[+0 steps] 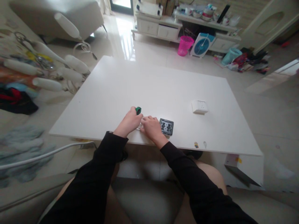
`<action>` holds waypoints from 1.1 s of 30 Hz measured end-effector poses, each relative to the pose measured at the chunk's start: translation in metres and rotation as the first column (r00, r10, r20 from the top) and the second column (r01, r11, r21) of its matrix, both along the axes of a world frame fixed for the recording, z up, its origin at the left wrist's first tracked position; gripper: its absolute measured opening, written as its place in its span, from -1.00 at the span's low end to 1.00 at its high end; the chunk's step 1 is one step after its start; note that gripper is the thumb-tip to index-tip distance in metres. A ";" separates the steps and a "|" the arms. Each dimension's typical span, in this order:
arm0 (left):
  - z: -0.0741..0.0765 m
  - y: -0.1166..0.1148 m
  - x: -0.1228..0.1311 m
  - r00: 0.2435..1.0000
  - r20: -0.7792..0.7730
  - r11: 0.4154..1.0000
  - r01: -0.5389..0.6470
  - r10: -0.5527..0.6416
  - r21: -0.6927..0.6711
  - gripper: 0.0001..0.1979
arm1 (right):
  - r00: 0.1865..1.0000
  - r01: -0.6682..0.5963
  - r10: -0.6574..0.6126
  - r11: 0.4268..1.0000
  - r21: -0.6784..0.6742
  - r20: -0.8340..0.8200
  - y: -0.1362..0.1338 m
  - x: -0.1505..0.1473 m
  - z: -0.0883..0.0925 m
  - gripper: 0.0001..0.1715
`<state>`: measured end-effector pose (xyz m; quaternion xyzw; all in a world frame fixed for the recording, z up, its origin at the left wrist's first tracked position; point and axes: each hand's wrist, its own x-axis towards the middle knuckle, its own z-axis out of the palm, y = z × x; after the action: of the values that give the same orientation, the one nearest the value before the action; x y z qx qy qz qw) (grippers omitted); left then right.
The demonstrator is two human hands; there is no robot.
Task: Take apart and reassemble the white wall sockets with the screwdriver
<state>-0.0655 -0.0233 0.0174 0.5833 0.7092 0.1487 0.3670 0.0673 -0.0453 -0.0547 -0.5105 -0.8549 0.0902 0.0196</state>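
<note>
My left hand [131,121] is closed around a green-handled screwdriver [138,110], with the handle's rounded end poking up past the fingers. Most of the tool's shaft is hidden. Close beside it, my right hand [151,127] has its fingers bent and pressed together on a small whitish piece [139,127], largely covered by both hands. Just right of that hand lies a square wall socket part [166,127], its dark inner side with metal fittings facing up. Farther right on the table sits a white wall socket [200,106] on a box-like base.
Near the front edge of the white table [149,84] are a yellow sticker-like figure [196,145] and a small pale item [205,144]. A white lamp with several long shades [72,63] stands by the left edge. A pink basket [185,45] and blue fan [201,45] are beyond.
</note>
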 end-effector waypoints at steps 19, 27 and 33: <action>-0.077 0.014 -0.013 0.914 -0.388 0.993 0.119 -0.120 -0.025 -0.62 | 0.405 0.362 -0.484 0.864 -0.350 -0.776 0.011 0.116 0.040 -0.53; -0.086 0.020 -0.007 0.821 -0.561 0.989 0.148 -0.109 0.024 -0.64 | -0.177 0.048 -0.660 0.735 -0.676 -0.730 -0.023 0.157 0.048 -0.53; -0.089 0.023 -0.009 0.836 -0.538 0.990 0.141 -0.109 0.020 -0.55 | -0.360 -0.249 -0.739 0.665 -0.704 -0.570 -0.040 0.159 0.059 -0.56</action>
<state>-0.0745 -0.0006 -0.0721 0.6571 0.7391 -0.0233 0.1464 0.2267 -0.0850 0.0045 -0.3980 -0.2245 0.7065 0.5404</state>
